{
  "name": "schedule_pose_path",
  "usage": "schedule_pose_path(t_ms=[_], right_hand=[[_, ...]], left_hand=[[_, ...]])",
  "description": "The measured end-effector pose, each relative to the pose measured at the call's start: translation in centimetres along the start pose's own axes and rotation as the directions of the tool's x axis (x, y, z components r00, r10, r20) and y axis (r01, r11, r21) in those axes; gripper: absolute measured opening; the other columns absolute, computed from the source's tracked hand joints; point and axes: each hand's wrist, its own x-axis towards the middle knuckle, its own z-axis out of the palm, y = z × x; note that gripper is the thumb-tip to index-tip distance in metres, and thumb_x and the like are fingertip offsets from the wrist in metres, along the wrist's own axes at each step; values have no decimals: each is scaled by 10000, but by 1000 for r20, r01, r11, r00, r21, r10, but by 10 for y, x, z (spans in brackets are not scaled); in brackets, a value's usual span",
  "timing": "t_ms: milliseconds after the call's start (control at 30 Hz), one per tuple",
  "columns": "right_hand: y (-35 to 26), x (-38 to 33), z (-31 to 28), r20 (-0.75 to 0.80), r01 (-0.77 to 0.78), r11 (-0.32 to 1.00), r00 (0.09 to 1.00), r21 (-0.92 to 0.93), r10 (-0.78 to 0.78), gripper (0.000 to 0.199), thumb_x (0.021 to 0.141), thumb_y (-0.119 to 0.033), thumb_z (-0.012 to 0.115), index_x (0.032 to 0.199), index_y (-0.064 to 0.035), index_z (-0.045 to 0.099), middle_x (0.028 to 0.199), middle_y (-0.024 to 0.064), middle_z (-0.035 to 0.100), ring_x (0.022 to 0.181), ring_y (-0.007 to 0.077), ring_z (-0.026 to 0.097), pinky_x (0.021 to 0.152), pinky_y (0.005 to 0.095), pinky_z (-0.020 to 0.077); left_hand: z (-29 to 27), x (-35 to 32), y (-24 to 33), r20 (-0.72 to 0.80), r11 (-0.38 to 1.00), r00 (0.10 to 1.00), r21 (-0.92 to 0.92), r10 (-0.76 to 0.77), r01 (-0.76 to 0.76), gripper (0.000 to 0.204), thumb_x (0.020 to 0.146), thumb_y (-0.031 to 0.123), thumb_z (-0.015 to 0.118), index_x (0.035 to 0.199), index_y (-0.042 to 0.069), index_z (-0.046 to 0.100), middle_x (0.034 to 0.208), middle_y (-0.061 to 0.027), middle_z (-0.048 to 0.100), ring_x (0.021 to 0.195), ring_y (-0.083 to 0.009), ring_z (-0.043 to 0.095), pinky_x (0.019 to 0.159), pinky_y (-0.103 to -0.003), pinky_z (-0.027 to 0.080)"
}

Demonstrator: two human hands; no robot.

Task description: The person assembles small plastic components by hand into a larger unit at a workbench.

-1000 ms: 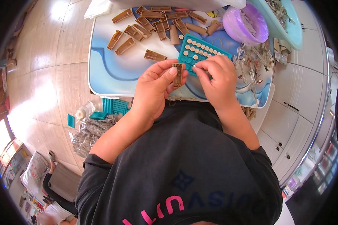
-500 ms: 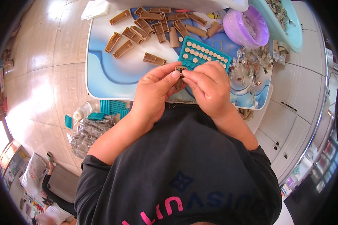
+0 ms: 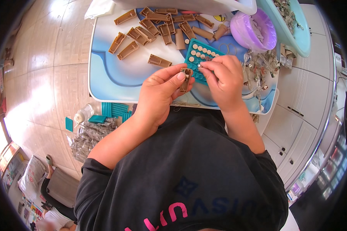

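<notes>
My left hand (image 3: 157,90) is closed round a small brown plastic casing (image 3: 186,81), its open hollow side facing up and something small and pale inside. My right hand (image 3: 225,79) is over the teal tray (image 3: 190,54) of round pockets, thumb and forefinger pinched together. A tiny light speck shows at those fingertips, too small to name. Pale round discs (image 3: 194,46) fill part of the tray's pockets, while the nearer pockets in sight hold none. The right hand hides the tray's right part.
Several similar brown casings (image 3: 127,50) lie scattered over the far side of the blue and white table (image 3: 115,77). At the right are a lilac bowl (image 3: 239,32) with a plastic liner, a pale teal basin (image 3: 304,40) and tangled wired parts (image 3: 254,73). Bagged parts (image 3: 86,136) lie on the floor.
My right hand has drawn away from the casing and moved right over the tray. My left hand still holds the casing, now with its hollow side uncovered.
</notes>
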Motion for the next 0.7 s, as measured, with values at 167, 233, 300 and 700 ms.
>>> schedule_pose_path(t_ms=[167, 233, 300, 700], right_hand=[[-21, 10, -9, 14, -53, 968, 999, 245, 51, 162, 627, -42, 740, 746, -72, 634, 754, 45, 557, 718, 251, 542, 638, 353, 433], [-23, 10, -6, 17, -22, 972, 1000, 235, 19, 158, 633, -42, 736, 752, -70, 637, 751, 48, 559, 721, 253, 542, 641, 354, 434], [-23, 9, -5, 21, 10, 974, 1000, 224, -15, 154, 639, -41, 732, 759, -68, 639, 748, 51, 561, 723, 255, 542, 644, 355, 434], [12, 10, 7, 0, -56, 994, 998, -90, 57, 119, 666, -84, 719, 773, -76, 666, 774, 35, 578, 715, 238, 530, 615, 351, 419]], left_hand=[[-2, 0, -2, 15, 1000, 1000, -1, 10, -10, 288, 928, 97, 524, 1183, -37, 526, 1074, -129, 611, 945, -198, 622, 851, -325, 527], [-3, 1, -3, 19, 1000, 1000, -28, 13, -13, 281, 927, 91, 525, 1178, -36, 532, 1066, -119, 614, 938, -186, 622, 852, -325, 529], [0, 0, -1, 7, 998, 1000, -56, 8, -7, 276, 916, 81, 545, 1166, -35, 545, 1031, -106, 624, 903, -171, 619, 833, -309, 521], [0, -1, 0, -8, 999, 1000, -32, -9, 9, 278, 917, 85, 544, 1166, -38, 542, 1040, -124, 627, 924, -196, 626, 834, -315, 522]])
